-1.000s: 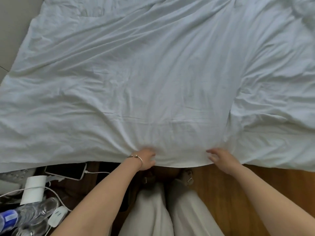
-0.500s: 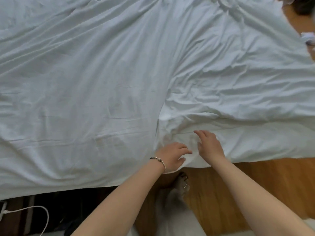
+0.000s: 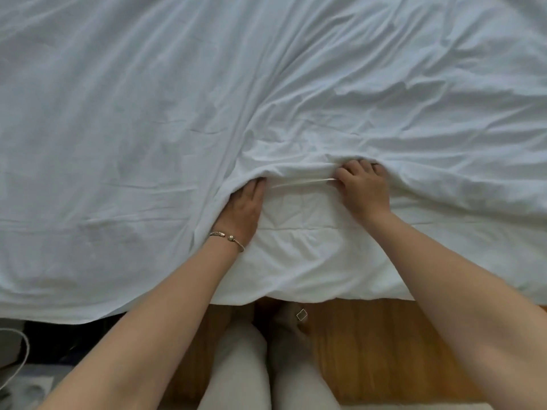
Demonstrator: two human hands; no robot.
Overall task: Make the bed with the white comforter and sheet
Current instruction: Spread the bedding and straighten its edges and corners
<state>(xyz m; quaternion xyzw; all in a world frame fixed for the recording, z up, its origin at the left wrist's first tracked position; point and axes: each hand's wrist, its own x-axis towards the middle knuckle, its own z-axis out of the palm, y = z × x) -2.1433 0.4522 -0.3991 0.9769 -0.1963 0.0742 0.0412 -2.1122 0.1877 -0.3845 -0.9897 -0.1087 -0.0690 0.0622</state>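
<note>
A thin white sheet (image 3: 124,137) lies wrinkled over the bed and hangs over its near edge. In the middle its edge is pushed back, and a quilted white comforter (image 3: 299,250) shows beneath. My left hand (image 3: 244,208), with a bracelet on the wrist, lies flat on the comforter, its fingertips hidden under the sheet's fold. My right hand (image 3: 364,187) has its fingers curled and grips the bunched sheet edge. A taut hem runs between the two hands.
A wooden floor (image 3: 370,344) runs along the bed's near edge, with my legs in pale trousers (image 3: 239,374) standing on it. Dark clutter and a white cable (image 3: 22,350) lie at the lower left, beside the bed.
Both hands have moved from the bed's near edge farther onto the bed. The sheet edge is pushed back and bunched, so the quilted comforter now shows. My right hand has taken hold of it.
</note>
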